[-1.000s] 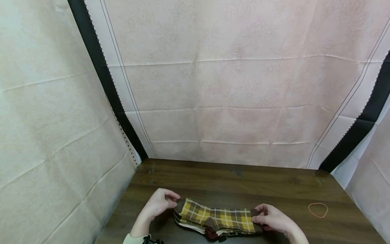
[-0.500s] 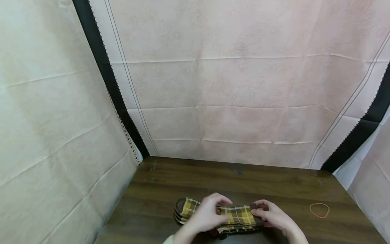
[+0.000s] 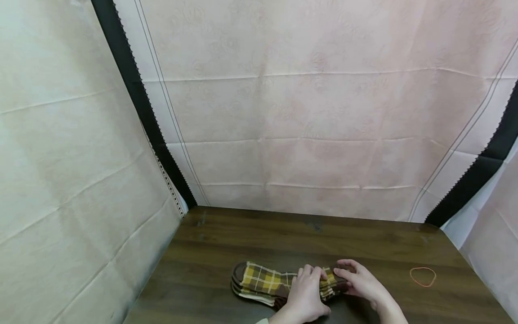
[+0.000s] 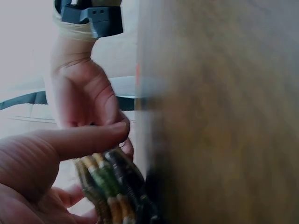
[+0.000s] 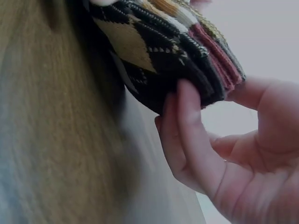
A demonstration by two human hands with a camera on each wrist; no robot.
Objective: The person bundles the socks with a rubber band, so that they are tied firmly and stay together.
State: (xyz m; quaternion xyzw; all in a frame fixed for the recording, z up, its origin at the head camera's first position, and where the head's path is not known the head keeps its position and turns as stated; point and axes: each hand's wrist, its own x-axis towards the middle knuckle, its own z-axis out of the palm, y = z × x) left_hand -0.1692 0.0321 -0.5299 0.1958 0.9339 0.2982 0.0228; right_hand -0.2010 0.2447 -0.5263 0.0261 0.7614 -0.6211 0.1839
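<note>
A flat stack of several socks (image 3: 261, 281) lies along the front of the table, its top one yellow and brown plaid with a dark toe at the left. My left hand (image 3: 304, 294) lies across the middle of it, hiding part of the plaid; in the left wrist view the layered sock edges (image 4: 110, 184) sit between thumb and fingers. At the right end, my right hand (image 3: 360, 283) pinches the socks between thumb and fingers. From the right wrist view, that end is raised off the table, with a black argyle sock (image 5: 135, 51) lowest and reddish layers above.
An orange rubber band (image 3: 422, 276) lies on the dark wooden table (image 3: 259, 225), right of the hands. A pale cloth sheet (image 3: 315, 112) hangs behind the table's back edge, with more at both sides.
My left hand has left the toe end and moved right, onto the middle of the socks. My right hand stays at the right end, which now tilts up.
</note>
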